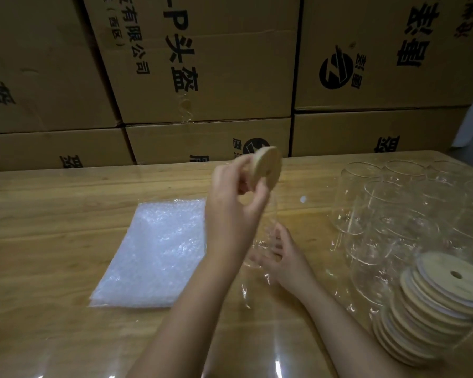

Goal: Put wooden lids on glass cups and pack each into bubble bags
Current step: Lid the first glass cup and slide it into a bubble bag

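My left hand (238, 197) is raised over the middle of the table and pinches a round wooden lid (269, 166), which is tilted on edge. Just below it my right hand (283, 256) grips the lower part of a clear glass cup (268, 222); the cup is hard to make out and seems tilted with its open mouth toward the lid. Lid and cup are apart. A flat stack of bubble bags (153, 249) lies on the wooden table (52, 203), to the left of my hands.
Several empty glass cups (388, 214) stand grouped at the right. In front of them lies a leaning stack of wooden lids (437, 301), each with a small hole. Stacked cardboard boxes (202, 77) form a wall behind the table.
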A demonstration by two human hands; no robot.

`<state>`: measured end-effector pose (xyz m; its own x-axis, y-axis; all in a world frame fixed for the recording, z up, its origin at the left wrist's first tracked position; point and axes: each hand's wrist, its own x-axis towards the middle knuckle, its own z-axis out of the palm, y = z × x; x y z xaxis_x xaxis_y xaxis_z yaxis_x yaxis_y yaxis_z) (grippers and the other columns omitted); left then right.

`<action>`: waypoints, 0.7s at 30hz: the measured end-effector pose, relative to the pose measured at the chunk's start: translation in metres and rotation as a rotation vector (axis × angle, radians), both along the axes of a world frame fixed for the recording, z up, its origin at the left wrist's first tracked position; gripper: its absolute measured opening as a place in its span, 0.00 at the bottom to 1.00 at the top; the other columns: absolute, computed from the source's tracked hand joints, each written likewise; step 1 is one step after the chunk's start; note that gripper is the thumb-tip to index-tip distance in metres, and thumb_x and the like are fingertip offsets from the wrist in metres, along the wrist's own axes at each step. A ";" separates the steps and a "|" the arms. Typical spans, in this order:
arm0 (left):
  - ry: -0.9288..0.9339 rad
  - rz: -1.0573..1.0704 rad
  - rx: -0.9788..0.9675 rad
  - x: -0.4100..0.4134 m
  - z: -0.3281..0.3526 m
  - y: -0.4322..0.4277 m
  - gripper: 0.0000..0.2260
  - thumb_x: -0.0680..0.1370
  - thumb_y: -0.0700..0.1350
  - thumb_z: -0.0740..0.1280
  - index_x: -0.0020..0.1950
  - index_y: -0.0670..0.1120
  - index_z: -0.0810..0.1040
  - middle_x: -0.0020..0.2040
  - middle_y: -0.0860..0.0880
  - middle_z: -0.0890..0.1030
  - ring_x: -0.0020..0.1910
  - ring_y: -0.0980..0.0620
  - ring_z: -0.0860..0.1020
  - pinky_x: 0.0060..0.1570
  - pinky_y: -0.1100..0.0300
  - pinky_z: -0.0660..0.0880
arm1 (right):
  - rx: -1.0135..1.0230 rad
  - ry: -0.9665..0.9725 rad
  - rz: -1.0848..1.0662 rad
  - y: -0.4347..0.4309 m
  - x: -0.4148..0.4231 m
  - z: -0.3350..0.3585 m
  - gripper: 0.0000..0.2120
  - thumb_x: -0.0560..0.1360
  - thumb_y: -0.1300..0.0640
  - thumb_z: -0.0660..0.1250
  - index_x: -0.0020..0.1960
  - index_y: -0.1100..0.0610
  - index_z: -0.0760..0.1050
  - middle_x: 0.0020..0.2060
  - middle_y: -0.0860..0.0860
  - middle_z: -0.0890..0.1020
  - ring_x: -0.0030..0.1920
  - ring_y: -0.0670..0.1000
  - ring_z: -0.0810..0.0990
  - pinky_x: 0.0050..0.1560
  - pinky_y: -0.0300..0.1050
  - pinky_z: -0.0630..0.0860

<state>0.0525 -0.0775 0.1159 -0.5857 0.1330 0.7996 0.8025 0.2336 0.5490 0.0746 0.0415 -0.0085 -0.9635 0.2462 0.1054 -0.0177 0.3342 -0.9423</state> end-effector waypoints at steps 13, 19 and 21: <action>-0.338 0.073 0.010 -0.026 -0.030 -0.003 0.15 0.78 0.47 0.67 0.64 0.49 0.75 0.47 0.57 0.69 0.45 0.63 0.72 0.46 0.70 0.70 | -0.060 0.029 -0.027 0.003 -0.005 -0.008 0.53 0.49 0.24 0.72 0.70 0.35 0.58 0.67 0.37 0.71 0.63 0.42 0.73 0.64 0.46 0.72; -0.040 0.126 -0.178 -0.023 -0.039 0.003 0.15 0.80 0.47 0.58 0.61 0.44 0.79 0.65 0.48 0.75 0.65 0.50 0.72 0.62 0.54 0.68 | -0.084 0.047 -0.018 0.002 -0.003 -0.005 0.52 0.50 0.26 0.72 0.70 0.38 0.60 0.66 0.36 0.71 0.61 0.40 0.74 0.64 0.45 0.72; 0.113 0.192 -0.255 -0.023 -0.043 0.004 0.16 0.80 0.44 0.57 0.58 0.41 0.82 0.63 0.45 0.79 0.67 0.45 0.74 0.59 0.52 0.67 | -0.078 0.047 -0.019 0.002 -0.003 -0.004 0.52 0.52 0.27 0.72 0.72 0.40 0.60 0.66 0.38 0.72 0.61 0.41 0.73 0.64 0.45 0.72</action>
<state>0.0300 -0.0733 0.0728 -0.5291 0.2326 0.8161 0.7830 0.5046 0.3638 0.0714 0.0435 -0.0127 -0.9529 0.2738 0.1303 -0.0570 0.2601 -0.9639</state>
